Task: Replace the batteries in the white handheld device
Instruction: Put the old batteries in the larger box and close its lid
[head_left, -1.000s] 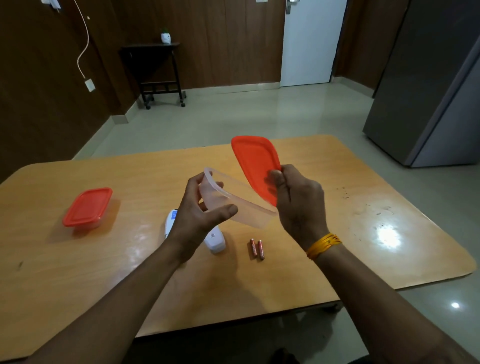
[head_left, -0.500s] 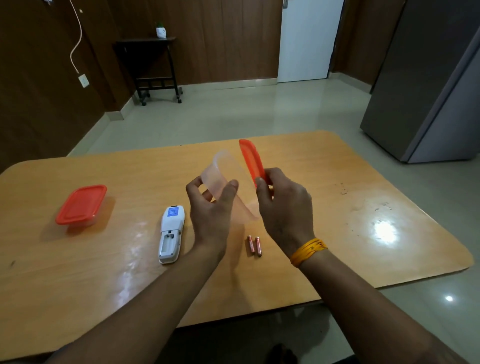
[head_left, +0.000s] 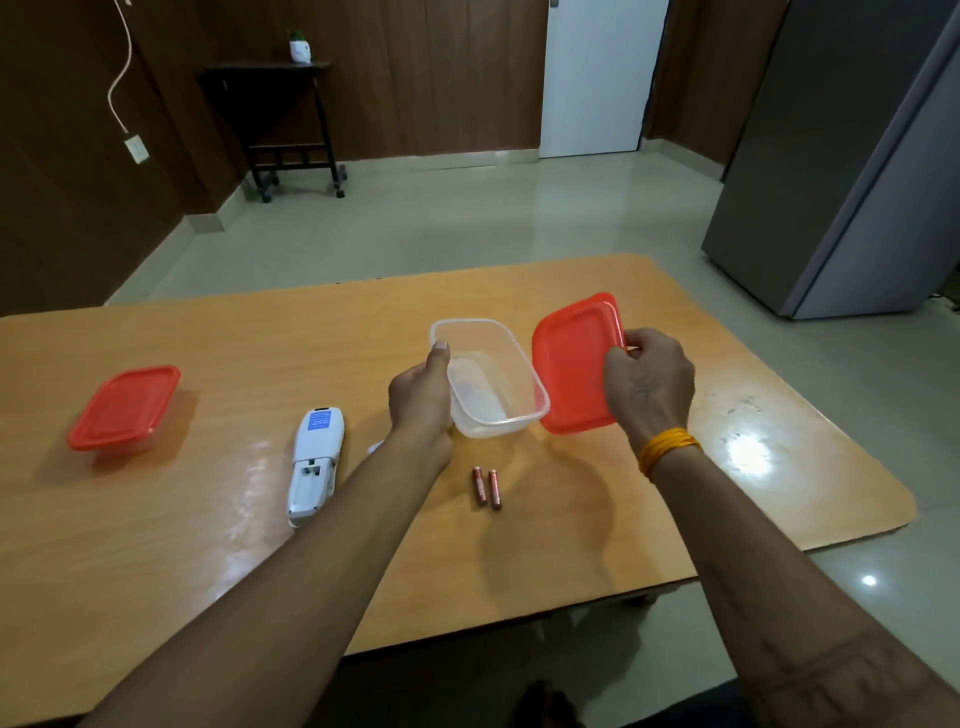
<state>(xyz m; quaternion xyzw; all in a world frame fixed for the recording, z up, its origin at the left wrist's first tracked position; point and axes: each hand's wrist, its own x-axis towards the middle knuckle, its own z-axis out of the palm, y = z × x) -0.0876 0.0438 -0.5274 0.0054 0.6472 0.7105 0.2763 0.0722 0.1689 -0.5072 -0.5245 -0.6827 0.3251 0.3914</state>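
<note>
The white handheld device lies face down on the wooden table, its battery bay open and empty. Two copper-coloured batteries lie side by side to its right. My left hand grips the near left rim of a clear plastic container, now upright with its mouth up and nothing in it. My right hand holds the container's red lid just to the right of it, tilted towards me. A small white piece peeks out beside my left wrist.
A second clear container with a red lid stands shut at the table's left. A grey refrigerator stands beyond the table's right side. A dark side table is against the far wall.
The container has turned from tipped over to upright and come down towards the table. My right hand has swung the lid out to the right. The two batteries still lie where they fell.
</note>
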